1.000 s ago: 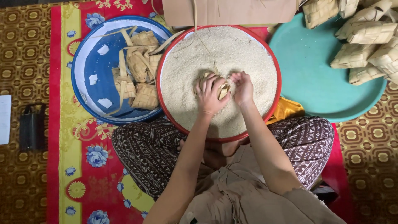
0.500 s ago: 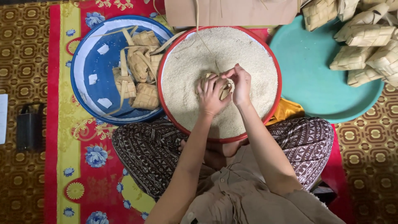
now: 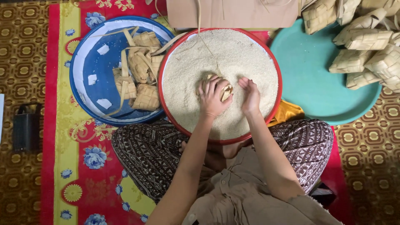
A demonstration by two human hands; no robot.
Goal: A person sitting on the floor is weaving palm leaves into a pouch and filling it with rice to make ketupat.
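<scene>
Left hand: curled around a woven palm-leaf pouch, grip closed on it, pouch kept low over the rice, likely so spilled grains fell back into the tray.
Right hand: just beside the pouch, fingers bent and loosely gathered; could not tell whether rice was pinched inside.
Pouch position: in the middle of the red-rimmed round tray, resting on or just above the white rice; mostly hidden under the left hand, only one pale corner visible.
Blue tray: to the left, touching the red rim, holding several woven pouches with long leaf tails; filled or not, impossible to tell.
Teal tray: to the right, carrying a heap of pouches, heap cut off by the frame edge.
Placement sense: three trays set in an arc within arm reach of the crossed legs.
Cardboard box: above the rice tray, cut off at the top.
Dark object: on the floor mat at far left, too unclear to identify.
</scene>
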